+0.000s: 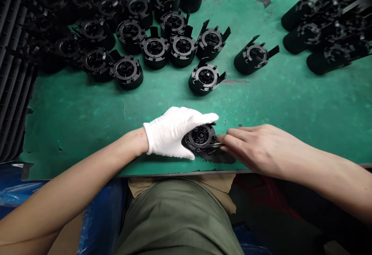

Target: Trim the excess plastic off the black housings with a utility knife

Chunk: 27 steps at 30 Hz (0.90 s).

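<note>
My left hand [174, 131], in a white glove, is wrapped round a black round plastic part [201, 136] near the front edge of the green table mat [87, 111]. My bare right hand [252, 146] comes in from the right. Its fingertips pinch a small dark thin piece against the part's right rim; I cannot make out what that piece is. The part lies on its side with its ringed face turned up toward me.
Several identical black parts [154, 49] stand crowded at the back left and centre; two [205, 77] sit alone mid-table. More lie stacked at the back right [328, 26]. Dark ribbed trays [11, 73] line the left edge. Blue plastic [101, 216] hangs below the table.
</note>
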Available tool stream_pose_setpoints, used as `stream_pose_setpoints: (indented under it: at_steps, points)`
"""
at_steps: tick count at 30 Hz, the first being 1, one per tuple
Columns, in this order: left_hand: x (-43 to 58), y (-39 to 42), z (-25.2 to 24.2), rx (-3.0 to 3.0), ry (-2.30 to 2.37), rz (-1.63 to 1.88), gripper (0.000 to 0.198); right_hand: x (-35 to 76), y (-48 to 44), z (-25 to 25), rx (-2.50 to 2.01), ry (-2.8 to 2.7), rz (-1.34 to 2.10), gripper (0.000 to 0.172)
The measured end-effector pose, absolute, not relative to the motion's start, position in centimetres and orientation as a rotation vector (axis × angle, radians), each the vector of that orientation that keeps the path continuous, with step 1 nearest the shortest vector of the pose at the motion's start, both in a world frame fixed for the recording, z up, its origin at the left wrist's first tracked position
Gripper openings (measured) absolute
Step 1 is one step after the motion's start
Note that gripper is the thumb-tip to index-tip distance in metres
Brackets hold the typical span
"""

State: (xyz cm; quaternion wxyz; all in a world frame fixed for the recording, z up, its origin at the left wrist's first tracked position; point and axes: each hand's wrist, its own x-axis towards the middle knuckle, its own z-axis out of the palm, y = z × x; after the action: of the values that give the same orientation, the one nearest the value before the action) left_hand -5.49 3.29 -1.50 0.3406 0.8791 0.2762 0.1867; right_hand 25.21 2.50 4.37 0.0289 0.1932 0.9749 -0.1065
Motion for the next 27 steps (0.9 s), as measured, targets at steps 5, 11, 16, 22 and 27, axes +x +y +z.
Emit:
stream_pose_setpoints:
  at_steps: [5,11,16,22,27]
  points:
    - [-5.2,3.9,-1.6,2.314,0.714,0.456,0.099,25.8,1.5,4.1,0.812,3.056,-0.278,0.022]
    - [-4.6,3.8,-1.2,2.291,0.747,0.478,0.086,24.7,0.7,3.9,0.873,2.962,-0.266,0.030]
    - [-4.6,3.7,-1.3,2.293,0.741,0.490,0.081,24.2,1.1,3.8,0.825,2.974,-0.287,0.036]
    - [-4.5,3.9,-1.1,2.292,0.730,0.479,0.080,24.2,2.2,3.7,0.752,2.953,-0.414,0.038]
    - [-4.5,3.6,-1.2,2.247,0.776,0.475,0.078,24.2,2.9,3.9,0.746,2.949,-0.473,0.037]
